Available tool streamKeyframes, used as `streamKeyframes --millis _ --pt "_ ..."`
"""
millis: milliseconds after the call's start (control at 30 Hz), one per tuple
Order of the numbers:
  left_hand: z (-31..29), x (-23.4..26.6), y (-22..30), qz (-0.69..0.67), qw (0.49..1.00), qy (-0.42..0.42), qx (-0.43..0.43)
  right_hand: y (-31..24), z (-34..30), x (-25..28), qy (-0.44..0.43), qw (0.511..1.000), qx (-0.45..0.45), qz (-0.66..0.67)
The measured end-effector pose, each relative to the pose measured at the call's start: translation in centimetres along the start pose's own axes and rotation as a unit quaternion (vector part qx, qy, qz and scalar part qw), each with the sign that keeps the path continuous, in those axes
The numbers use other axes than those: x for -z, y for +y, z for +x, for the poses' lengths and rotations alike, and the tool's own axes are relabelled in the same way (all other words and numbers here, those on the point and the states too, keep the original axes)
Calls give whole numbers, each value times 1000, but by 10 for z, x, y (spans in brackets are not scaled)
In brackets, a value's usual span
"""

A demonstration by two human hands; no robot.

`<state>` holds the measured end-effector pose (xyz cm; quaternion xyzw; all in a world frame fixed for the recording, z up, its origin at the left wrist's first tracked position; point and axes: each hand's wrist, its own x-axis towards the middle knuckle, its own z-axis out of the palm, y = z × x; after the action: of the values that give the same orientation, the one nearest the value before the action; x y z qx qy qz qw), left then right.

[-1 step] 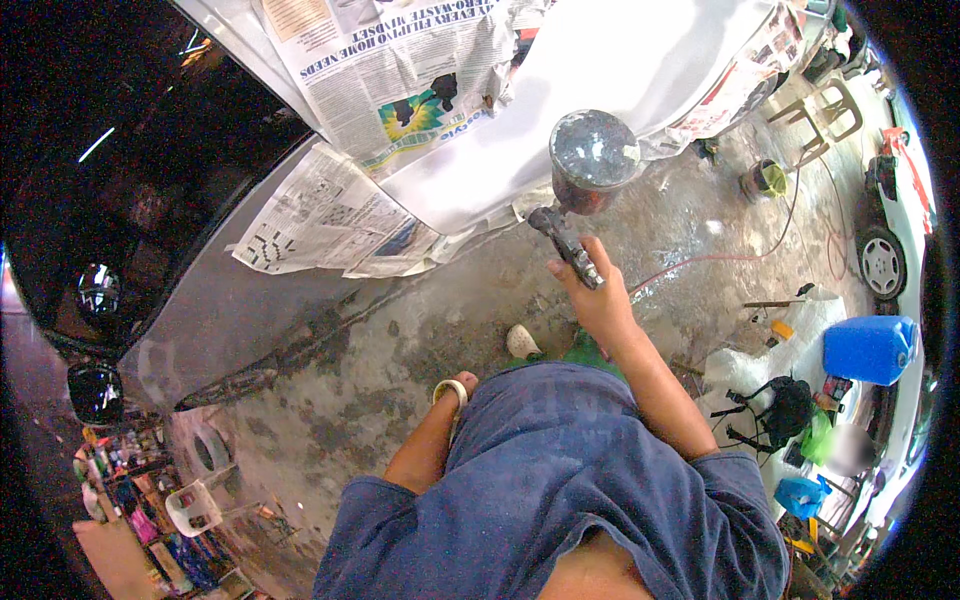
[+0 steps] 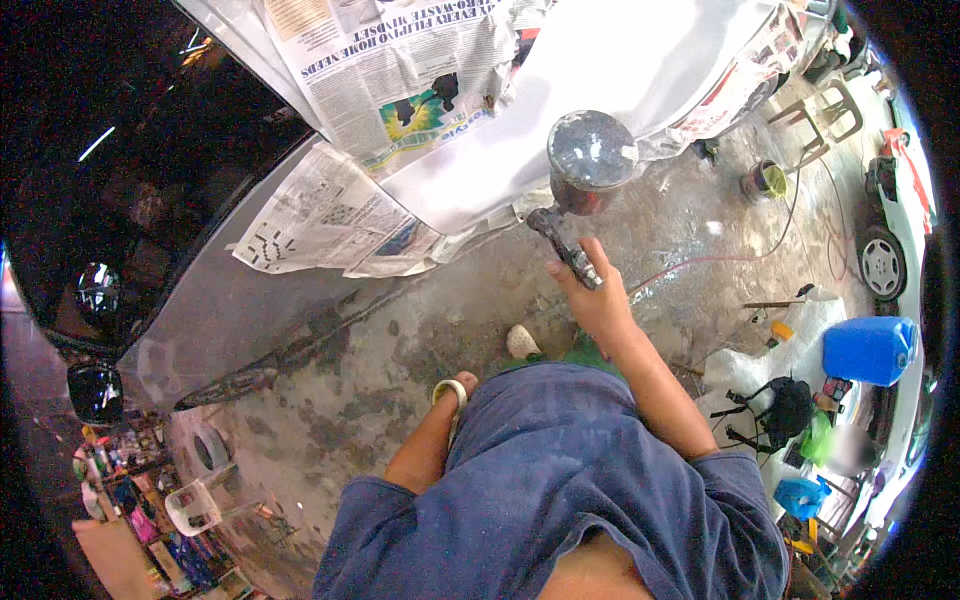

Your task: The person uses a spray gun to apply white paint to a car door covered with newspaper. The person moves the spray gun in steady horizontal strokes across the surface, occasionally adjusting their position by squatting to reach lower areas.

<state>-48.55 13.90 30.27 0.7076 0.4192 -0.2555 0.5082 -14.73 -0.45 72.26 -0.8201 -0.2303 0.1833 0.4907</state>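
Observation:
My right hand (image 2: 600, 290) is wrapped round the handle of a dark spray gun (image 2: 562, 242). A round cup (image 2: 592, 150) with a grey, paint-smeared lid sits on the gun. The gun is held out in front of me, next to a glossy white car panel (image 2: 480, 170) edged with newspaper (image 2: 330, 205). A pale band circles my left wrist, and my left hand (image 2: 468, 380) hangs low beside my blue shirt. Most of its fingers are hidden, so their pose does not show.
Dark car glass (image 2: 150, 180) and a black side mirror (image 2: 95, 392) lie left. A reddish hose (image 2: 700, 261) crosses the stained concrete floor. At right are a plastic chair (image 2: 820, 120), a small bucket (image 2: 768, 180), a blue jerrycan (image 2: 868, 350), a black bag (image 2: 783, 410) and another car.

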Motion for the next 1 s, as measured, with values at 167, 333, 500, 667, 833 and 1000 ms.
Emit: streamKeyframes --millis 167,333,500,667,833,1000 --pt "11 2 -29 2 999 29 32 -6 -7 -12 -27 999 21 -5" --pt "31 26 -62 69 993 -97 9 -4 -8 -14 -59 998 24 23" --pt "-5 3 -8 -16 999 -10 41 4 -11 -14 -13 1000 -5 11" --pt "7 -9 -28 5 997 38 66 1 -9 -13 -7 1000 9 5" --pt "11 1 -22 3 998 -18 65 3 -12 -22 -39 999 12 2" --pt "10 4 -30 -14 997 -21 70 5 -8 -35 -63 995 75 7"
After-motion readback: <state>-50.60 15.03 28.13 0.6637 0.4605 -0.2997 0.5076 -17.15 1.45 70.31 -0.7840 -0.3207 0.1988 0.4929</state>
